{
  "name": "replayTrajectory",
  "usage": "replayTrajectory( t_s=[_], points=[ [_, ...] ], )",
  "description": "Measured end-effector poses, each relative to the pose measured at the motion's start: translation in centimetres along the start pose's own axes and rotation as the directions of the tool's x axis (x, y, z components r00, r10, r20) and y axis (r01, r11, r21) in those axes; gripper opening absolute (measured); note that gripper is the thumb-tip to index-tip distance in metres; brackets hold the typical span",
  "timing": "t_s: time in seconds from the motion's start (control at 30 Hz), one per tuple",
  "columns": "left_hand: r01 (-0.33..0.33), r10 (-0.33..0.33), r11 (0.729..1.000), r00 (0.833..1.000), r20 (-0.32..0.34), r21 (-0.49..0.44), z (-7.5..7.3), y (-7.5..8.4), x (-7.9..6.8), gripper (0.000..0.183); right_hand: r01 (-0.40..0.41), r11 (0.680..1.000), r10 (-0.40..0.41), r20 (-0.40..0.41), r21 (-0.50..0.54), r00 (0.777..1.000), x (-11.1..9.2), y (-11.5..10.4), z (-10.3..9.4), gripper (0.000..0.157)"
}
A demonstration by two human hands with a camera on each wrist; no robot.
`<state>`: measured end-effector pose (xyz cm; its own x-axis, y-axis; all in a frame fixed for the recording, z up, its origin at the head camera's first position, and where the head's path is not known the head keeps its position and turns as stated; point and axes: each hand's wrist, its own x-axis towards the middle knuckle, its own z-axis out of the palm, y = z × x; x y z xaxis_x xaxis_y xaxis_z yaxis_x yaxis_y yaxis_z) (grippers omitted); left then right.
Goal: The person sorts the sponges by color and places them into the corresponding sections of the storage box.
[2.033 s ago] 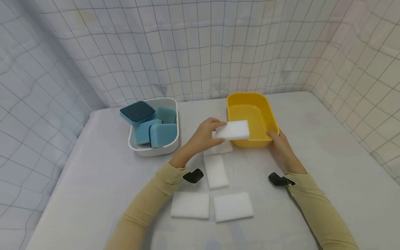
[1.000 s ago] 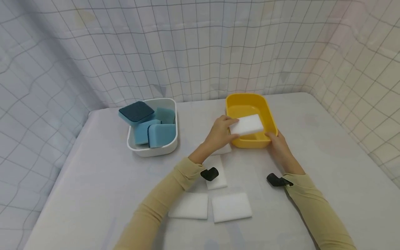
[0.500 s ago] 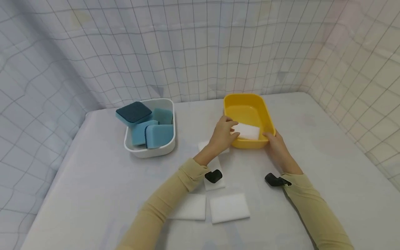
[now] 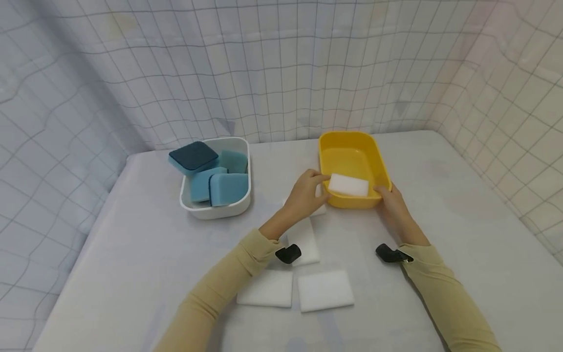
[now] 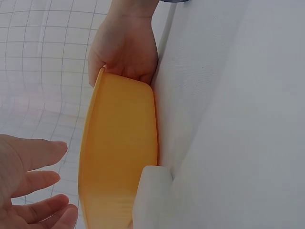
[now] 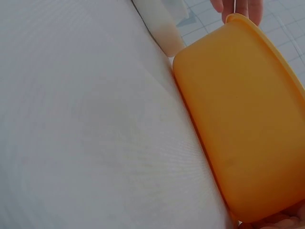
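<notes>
A yellow plastic bin [image 4: 348, 157] stands at the back right, and a white sponge [image 4: 349, 185] lies inside by its near wall. My left hand [image 4: 302, 196] is at the bin's near left corner; the left wrist view shows its fingers [image 5: 40, 155] spread, with nothing between them. My right hand [image 4: 393, 205] grips the near right corner, thumb over the rim and the other fingers underneath. In the right wrist view the bin's outer wall [image 6: 243, 119] fills the right side. Another white sponge [image 4: 320, 210] is partly hidden under my left hand.
More white sponges lie flat on the white-covered table: one [image 4: 304, 244] below my left wrist and two nearer, left [image 4: 268, 288] and right [image 4: 325, 291]. At the back left, a white bin [image 4: 220, 213] holds several blue sponges [image 4: 229, 189], the top one dark-faced [image 4: 193, 155].
My left hand carried the white sponge rightward into the yellow bin, let it go there, and drew back slightly left. My right hand has kept its grip on the bin.
</notes>
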<state>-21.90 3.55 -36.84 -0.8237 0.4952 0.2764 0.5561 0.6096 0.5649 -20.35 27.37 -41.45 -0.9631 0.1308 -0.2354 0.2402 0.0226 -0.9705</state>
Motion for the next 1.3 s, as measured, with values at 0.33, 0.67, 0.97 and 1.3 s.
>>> replayTrajectory(
  t_s=[0.33, 0.67, 0.97, 1.3],
  points=[
    [-0.026, 0.026, 0.999, 1.0, 0.012, 0.02, -1.2, 0.0, -1.3, 0.047, 0.001, 1.0, -0.001, 0.0, 0.012, 1.0, -0.1, 0.0, 0.0, 0.063],
    [-0.04, 0.04, 0.999, 0.999, 0.029, 0.005, -2.8, 0.0, -3.2, 0.048, -0.002, 1.0, 0.002, 0.0, 0.006, 1.0, -0.4, 0.4, 0.0, 0.064],
    [-0.021, 0.021, 1.0, 1.0, 0.016, 0.005, -4.1, 0.4, -5.0, 0.052, 0.001, 1.0, -0.001, 0.012, -0.003, 1.0, -0.4, 0.3, 0.0, 0.063],
    [-0.007, 0.007, 1.0, 0.998, 0.06, 0.007, -5.1, 0.6, -6.5, 0.058, -0.022, 1.0, 0.022, 0.002, 0.005, 1.0, -0.4, 0.0, 0.1, 0.064]
  ],
)
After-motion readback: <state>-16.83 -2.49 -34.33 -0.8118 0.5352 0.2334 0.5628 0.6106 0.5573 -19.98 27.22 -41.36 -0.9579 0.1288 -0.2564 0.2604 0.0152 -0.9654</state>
